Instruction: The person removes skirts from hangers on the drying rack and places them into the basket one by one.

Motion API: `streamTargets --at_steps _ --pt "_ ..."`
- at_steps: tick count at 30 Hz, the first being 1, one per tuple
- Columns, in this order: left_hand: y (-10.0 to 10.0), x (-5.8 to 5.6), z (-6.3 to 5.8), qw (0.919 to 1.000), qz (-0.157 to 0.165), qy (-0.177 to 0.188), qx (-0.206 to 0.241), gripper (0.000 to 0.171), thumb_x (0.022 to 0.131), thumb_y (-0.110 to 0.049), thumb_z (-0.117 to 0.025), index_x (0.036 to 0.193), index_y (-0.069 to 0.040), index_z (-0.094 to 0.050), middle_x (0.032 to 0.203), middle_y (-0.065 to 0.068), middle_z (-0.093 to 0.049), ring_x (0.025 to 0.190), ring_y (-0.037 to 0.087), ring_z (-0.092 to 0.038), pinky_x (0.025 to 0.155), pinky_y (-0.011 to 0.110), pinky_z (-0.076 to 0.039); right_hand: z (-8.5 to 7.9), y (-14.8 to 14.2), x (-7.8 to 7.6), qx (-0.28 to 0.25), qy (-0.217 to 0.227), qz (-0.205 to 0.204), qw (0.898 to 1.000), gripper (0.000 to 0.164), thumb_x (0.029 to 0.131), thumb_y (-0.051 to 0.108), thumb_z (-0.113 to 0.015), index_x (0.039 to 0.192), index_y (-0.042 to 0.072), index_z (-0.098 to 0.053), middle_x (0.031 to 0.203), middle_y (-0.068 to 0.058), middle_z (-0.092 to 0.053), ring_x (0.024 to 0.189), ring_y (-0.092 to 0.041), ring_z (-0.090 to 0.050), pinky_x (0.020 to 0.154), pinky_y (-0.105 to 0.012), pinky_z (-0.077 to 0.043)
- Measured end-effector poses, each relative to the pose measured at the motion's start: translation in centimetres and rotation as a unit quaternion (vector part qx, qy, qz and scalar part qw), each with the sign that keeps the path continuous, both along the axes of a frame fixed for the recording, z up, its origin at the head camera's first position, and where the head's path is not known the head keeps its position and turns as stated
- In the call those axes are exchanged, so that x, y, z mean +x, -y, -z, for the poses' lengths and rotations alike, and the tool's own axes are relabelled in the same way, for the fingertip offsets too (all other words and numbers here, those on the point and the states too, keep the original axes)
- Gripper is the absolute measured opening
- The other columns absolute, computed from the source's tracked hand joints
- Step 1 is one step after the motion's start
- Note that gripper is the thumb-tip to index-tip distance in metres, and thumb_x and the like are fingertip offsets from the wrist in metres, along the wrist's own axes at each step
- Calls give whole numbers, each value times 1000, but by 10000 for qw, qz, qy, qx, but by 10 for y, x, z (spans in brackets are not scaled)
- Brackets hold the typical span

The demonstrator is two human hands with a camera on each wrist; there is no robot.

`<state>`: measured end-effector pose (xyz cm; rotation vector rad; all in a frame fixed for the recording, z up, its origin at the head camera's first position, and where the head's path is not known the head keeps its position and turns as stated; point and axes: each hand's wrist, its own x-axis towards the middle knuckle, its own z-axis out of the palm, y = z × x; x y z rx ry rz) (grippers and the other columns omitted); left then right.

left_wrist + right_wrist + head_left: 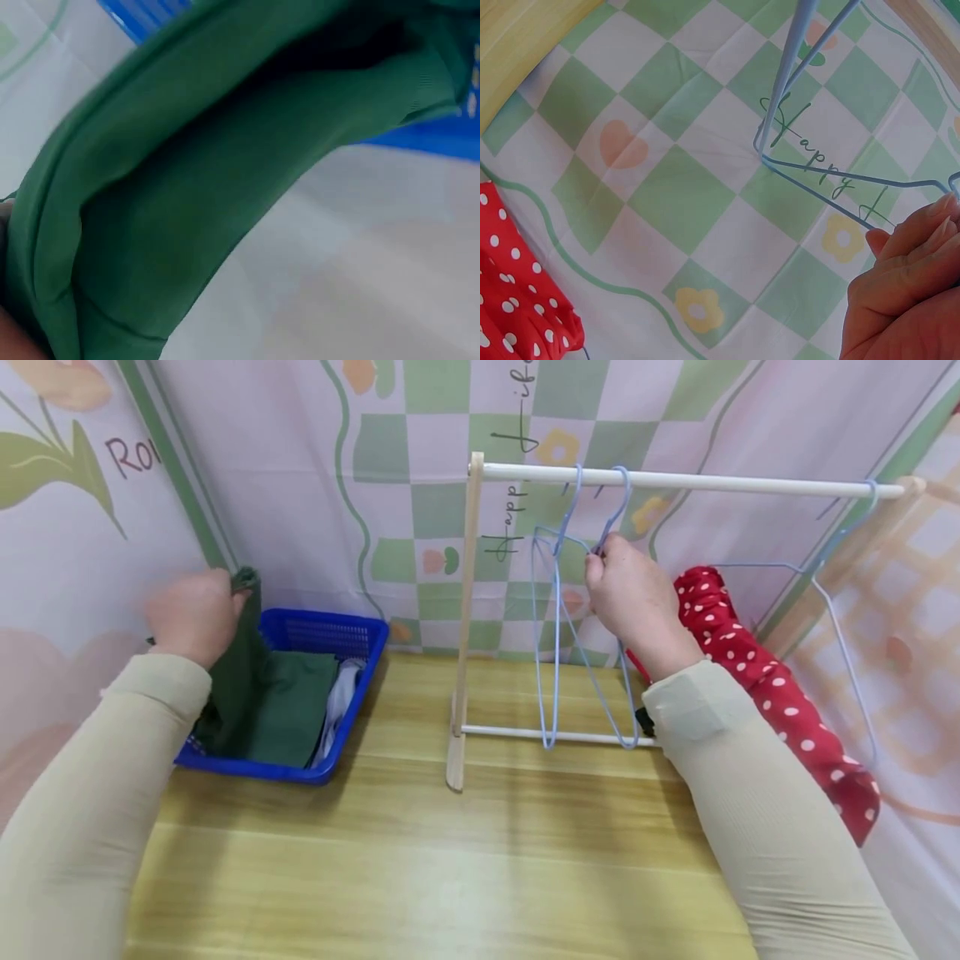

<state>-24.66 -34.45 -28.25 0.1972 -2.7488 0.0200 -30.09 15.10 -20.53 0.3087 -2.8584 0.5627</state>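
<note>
Left hand [197, 617]: fingers curled, pinching the upper edge of the green cloth [288, 714]. The hand is blurred in the head view, so the exact placing of each finger cannot be told. The cloth hangs from these fingers down into the basket [251, 770], and a flat green part lies in the basket below and to the right of them. Whether the raised and flat parts are one piece cannot be told. In the left wrist view the cloth forms a long fold leading away from the fingers. A pale cloth [343, 700] lies farther right of the left fingers, beside the green part, against the basket's right wall.

Right hand [636, 597]: fingers curled in a narrow grip around the neck of the middle hanger [625, 485]. The hook of this hanger is over the rail [720, 483], just above the fingers; its wire frame extends below them. The left hanger [557, 652] hangs from the same rail, just left of the right fingers. The right hanger [842, 643] hangs well to the right of them. The red dotted cloth [772, 681] lies along the lower side of that hanger, slanting down to the right from beside the hand. The post [468, 610] stands left of the right fingers on the table [450, 868].
</note>
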Motion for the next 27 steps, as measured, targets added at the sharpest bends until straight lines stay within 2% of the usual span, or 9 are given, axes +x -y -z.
streamTargets --at_steps 4,13,21,27 --pt "-14 -3 9 9997 206 67 102 32 98 -28 -55 87 2 -57 73 27 -61 56 42 -58 41 53 -40 1 -1 0 -42 14 -27 10000 44 104 37 -30 124 5 -50 94 -12 -59 74 -29 -57 62 -39 -47" --pt "-34 -11 29 9956 648 276 621 30 98 -28 -57 83 -1 -56 80 26 -63 68 44 -61 48 55 -44 2 -1 -1 -34 -24 -34 10000 44 103 37 -29 122 4 -50 94 -13 -60 76 -30 -57 63 -40 -47" --pt "-44 -16 45 9905 734 859 780 28 98 -25 -56 82 -3 -56 80 22 -63 71 39 -62 56 53 -47 0 0 0 -51 -16 -67 10000 43 103 37 -29 123 4 -50 95 -13 -60 76 -30 -57 63 -40 -47" --pt "-46 -21 55 9854 840 1166 917 28 98 -23 -56 79 -3 -56 78 19 -61 72 36 -60 62 50 -47 0 0 1 -39 -21 -14 10000 44 103 37 -29 123 4 -50 95 -13 -60 77 -30 -57 63 -40 -47"
